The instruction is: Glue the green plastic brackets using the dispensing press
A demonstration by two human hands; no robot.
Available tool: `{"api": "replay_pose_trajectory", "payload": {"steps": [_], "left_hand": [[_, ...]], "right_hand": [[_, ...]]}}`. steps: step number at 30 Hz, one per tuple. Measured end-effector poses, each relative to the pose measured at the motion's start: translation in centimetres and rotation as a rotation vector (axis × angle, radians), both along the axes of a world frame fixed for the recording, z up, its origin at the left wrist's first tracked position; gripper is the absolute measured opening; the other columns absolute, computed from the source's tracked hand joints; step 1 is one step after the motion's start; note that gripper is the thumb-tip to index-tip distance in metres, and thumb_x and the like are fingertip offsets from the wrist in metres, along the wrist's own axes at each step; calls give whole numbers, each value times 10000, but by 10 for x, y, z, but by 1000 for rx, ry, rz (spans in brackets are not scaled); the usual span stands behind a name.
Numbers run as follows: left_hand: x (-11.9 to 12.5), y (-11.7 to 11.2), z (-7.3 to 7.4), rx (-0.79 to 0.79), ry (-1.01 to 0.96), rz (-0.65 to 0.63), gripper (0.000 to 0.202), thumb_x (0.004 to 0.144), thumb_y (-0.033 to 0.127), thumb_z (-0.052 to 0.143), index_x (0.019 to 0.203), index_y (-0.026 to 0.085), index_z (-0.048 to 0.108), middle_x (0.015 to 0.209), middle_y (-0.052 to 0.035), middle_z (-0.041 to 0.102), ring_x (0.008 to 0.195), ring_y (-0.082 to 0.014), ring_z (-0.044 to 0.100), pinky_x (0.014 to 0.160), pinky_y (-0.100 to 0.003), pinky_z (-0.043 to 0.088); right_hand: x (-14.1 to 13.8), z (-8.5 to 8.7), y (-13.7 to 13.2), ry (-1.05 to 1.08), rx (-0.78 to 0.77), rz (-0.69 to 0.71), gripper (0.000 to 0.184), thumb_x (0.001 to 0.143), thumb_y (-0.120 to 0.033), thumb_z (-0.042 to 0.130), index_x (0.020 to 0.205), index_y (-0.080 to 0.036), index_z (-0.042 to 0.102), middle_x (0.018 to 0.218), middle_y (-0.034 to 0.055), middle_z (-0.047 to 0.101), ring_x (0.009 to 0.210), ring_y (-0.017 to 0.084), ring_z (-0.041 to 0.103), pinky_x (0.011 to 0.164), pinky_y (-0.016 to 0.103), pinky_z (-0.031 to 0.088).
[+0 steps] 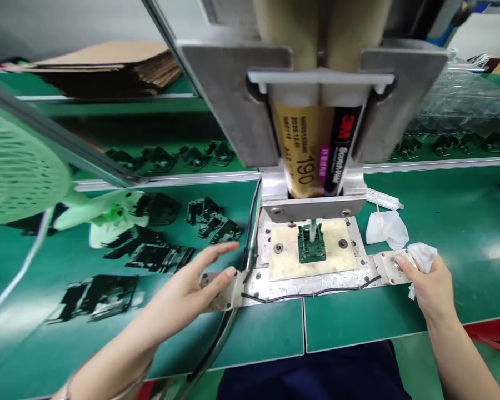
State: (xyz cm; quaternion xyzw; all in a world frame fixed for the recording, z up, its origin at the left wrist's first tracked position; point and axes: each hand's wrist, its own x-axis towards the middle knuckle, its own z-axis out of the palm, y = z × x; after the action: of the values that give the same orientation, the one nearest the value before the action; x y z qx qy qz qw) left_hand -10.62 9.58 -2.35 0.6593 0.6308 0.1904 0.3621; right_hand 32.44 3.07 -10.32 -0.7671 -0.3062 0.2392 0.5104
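My left hand (191,286) lies at the left end plate (233,294) of a metal dispensing fixture, thumb on the plate, index finger stretched out and apart. At the other end, my right hand (435,283) is closed around a crumpled white wipe (423,255), its thumb on the right end plate (394,268). Between the hands, a small dark green plastic part (312,244) sits on a cream-coloured pad (283,266). A pale nozzle (313,229) points down at that part, below a 3M Scotch-Weld adhesive cartridge (312,150) in a metal holder.
Dark plastic parts (158,255) lie to the left, near a green fan (20,166). Another white wipe (387,229) and a clear tube (385,199) lie right of the fixture. Cardboard sheets (108,61) rest on the shelf behind. A black cable (316,292) crosses the fixture's front.
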Motion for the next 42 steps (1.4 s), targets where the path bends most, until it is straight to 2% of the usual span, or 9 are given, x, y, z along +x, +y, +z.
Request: {"api": "replay_pose_trajectory", "payload": {"steps": [2,3,6,10,15,23,28,33,42], "left_hand": [[-8,-13,-15,-174,-265,157,657,791,670,705,1286,245,626,1319,-121,639,1090,-325,649,817,-347,574],[-8,-18,-22,-200,-387,233,651,770,652,745,1260,237,637,1304,-123,643,1073,-307,653,799,-318,565],[-2,-27,-35,-118,-582,374,574,741,562,832,1182,234,664,1198,-90,666,1063,-242,634,814,-252,526],[4,-31,-41,-120,-715,431,554,737,553,842,1142,219,662,1098,-64,671,888,-182,633,753,-236,514],[5,-35,-43,-127,-749,443,560,769,586,803,1150,208,641,1089,-60,660,809,-159,620,691,-227,499],[8,-32,-40,-117,-755,463,555,722,556,848,1109,205,660,1056,-55,676,838,-181,641,722,-241,502],[8,-32,-39,-113,-754,472,566,702,552,862,1098,197,667,1031,-62,687,831,-185,648,718,-244,508],[8,-31,-39,-131,-761,482,573,677,556,876,1086,211,671,1023,-46,682,788,-163,632,688,-222,509],[7,-29,-37,-148,-763,531,554,642,524,915,1063,243,690,1023,-17,686,791,-147,620,664,-170,515]], "right_hand": [[2,-1,-2,-25,-25,-16,645,511,-634,892,947,-200,697,872,43,719,800,261,648,671,360,490],[3,-2,-3,-49,-37,-28,644,503,-645,889,932,-203,704,860,43,718,789,264,643,659,361,480],[4,-4,-5,-136,-41,-58,610,534,-685,849,898,-214,717,847,51,718,787,284,634,642,373,453],[5,-6,-7,-180,-27,-66,550,577,-700,813,853,-233,721,811,56,714,754,295,621,571,378,414],[7,-6,-7,-179,-41,-64,537,571,-695,827,859,-254,724,805,42,713,736,291,610,558,392,406],[4,1,-4,-136,-34,-89,600,501,-708,845,848,-235,719,829,61,720,758,303,608,573,393,405],[5,-5,-5,-102,-40,-86,628,508,-703,850,888,-220,720,877,56,726,819,306,619,640,391,436],[7,-12,-3,-132,43,-46,596,557,-659,860,917,-207,718,877,53,723,822,282,625,680,380,457],[4,-12,1,-103,129,14,550,591,-577,873,921,-181,683,856,53,721,774,234,644,696,357,501]]}}
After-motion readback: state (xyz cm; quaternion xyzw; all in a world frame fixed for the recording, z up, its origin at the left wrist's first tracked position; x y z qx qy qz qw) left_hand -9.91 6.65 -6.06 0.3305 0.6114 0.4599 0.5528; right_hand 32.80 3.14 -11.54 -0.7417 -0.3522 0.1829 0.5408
